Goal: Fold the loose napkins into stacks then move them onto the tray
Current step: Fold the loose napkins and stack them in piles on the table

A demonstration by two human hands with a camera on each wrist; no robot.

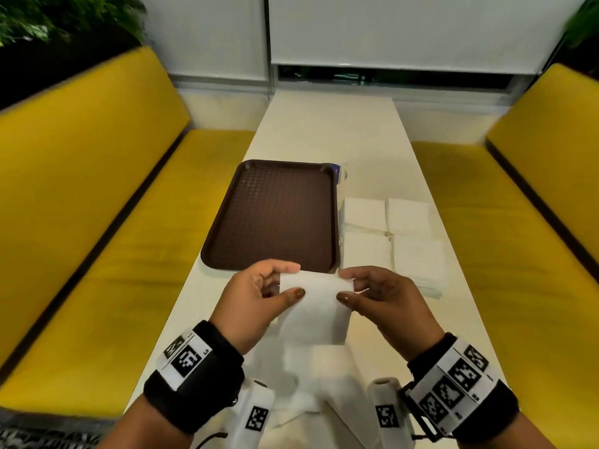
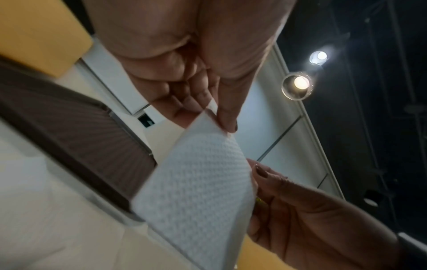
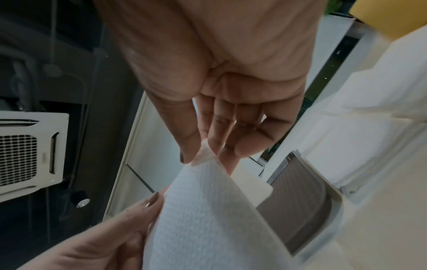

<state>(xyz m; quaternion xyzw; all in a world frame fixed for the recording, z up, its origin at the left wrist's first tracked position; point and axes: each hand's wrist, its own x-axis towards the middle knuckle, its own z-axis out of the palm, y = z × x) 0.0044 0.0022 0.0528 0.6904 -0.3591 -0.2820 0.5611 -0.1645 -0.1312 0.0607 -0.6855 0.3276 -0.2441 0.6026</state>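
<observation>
- Left hand (image 1: 256,299) and right hand (image 1: 379,298) each pinch an upper corner of 1 napkin (image 1: 314,311), thumb in front, fingers behind.
- The napkin hangs in the air just in front of the tray (image 1: 275,218), over the table (image 1: 327,131).
- The tray holds nothing; 4 folded stacks (image 1: 389,234) lie just right of it.
- Loose napkins (image 1: 311,377) lie on the table below the hands.
- To fold well, I would bring the edges level, match the corners, then crease flat.
</observation>
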